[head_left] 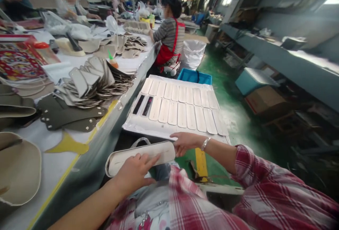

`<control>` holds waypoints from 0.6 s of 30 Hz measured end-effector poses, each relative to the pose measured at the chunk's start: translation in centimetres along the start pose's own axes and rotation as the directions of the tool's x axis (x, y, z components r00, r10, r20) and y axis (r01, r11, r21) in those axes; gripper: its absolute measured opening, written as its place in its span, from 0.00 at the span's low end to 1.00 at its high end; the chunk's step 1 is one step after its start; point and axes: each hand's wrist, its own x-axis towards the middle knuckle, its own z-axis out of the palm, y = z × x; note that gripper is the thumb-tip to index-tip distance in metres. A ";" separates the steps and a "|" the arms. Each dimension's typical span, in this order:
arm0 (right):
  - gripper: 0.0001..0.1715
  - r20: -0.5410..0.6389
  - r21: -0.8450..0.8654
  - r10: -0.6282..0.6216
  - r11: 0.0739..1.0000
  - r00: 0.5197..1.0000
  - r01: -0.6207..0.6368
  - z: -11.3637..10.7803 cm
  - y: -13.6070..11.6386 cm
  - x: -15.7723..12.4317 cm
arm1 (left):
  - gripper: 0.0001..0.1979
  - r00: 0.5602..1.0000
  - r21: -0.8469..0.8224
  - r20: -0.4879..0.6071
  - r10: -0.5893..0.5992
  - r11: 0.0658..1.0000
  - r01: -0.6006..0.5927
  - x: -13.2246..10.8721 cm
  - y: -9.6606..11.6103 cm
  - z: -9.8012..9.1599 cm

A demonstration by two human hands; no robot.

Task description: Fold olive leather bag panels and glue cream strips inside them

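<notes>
A long cream strip piece (137, 155) with a folded rounded end is held over my lap, between both hands. My left hand (134, 173) lies on its near side, fingers pressed on its top. My right hand (185, 142) grips its far end, fingers curled round it, a bracelet on the wrist. Just beyond stands a white board (135, 124) with two rows of several similar cream strips (182, 108) laid side by side, and two dark empty slots at its left.
On the long work table (66, 159) to my left lie a fanned heap of grey and cream cut pieces (92, 82), dark olive pieces (66, 115) and a glue bottle (113, 61). A person in a red apron (169, 39) works farther along. A blue crate (194, 76) sits on the green floor.
</notes>
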 end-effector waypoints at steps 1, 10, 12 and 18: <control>0.30 0.020 0.025 0.017 1.000 1.000 -0.018 0.0 0.8 -0.2 | 0.40 1.000 0.021 0.018 0.022 1.000 -0.023 0.5 0.1 0.0; 0.26 0.082 0.172 -0.207 0.967 0.975 0.190 1.1 3.1 0.9 | 0.35 0.986 0.080 0.025 0.165 0.983 -0.167 1.2 -1.3 1.0; 0.28 0.049 0.179 -0.283 0.946 0.958 0.270 1.3 3.4 1.3 | 0.36 0.981 0.054 0.046 0.187 0.980 -0.189 1.3 -1.6 1.1; 0.25 -0.136 0.132 -0.356 0.918 0.924 0.373 1.5 3.4 0.7 | 0.37 0.970 -0.067 0.075 0.230 0.972 -0.225 1.9 -2.5 0.9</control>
